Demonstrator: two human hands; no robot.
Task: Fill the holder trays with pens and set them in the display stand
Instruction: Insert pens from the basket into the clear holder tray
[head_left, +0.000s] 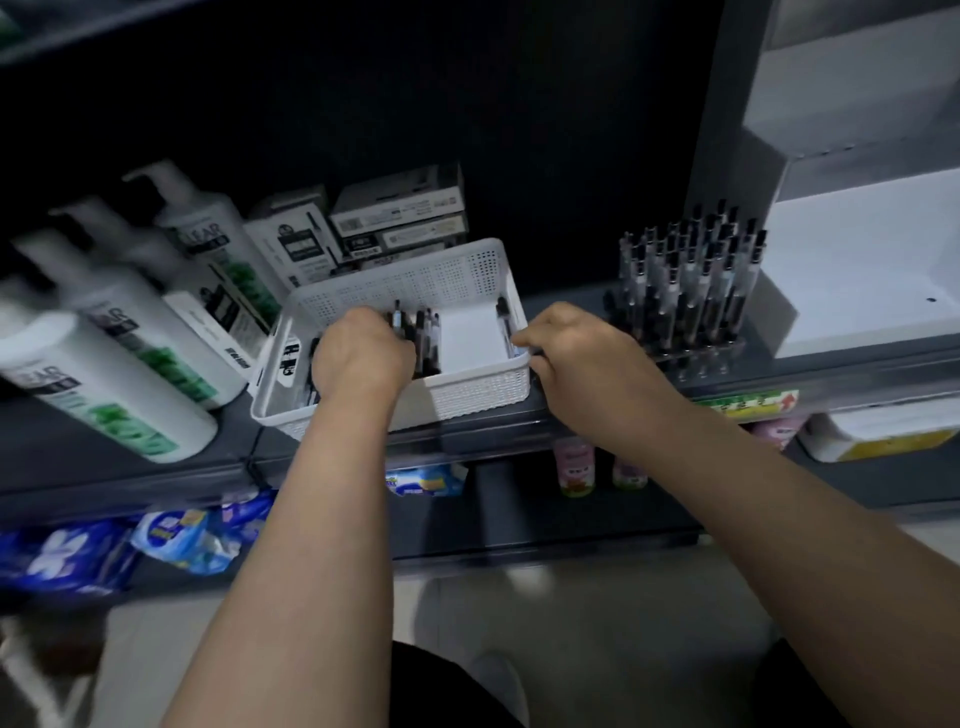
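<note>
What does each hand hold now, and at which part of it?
The left hand grips several pens in the white basket, near one end. The right hand is at the basket's right rim; whether it holds anything cannot be told.

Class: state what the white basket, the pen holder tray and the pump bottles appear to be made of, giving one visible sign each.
White basket: matt moulded plastic, judging by its thin perforated grid walls. Holder tray: probably clear acrylic; the shelf shows through it. Pump bottles: likely glossy white plastic, though blurred.
</note>
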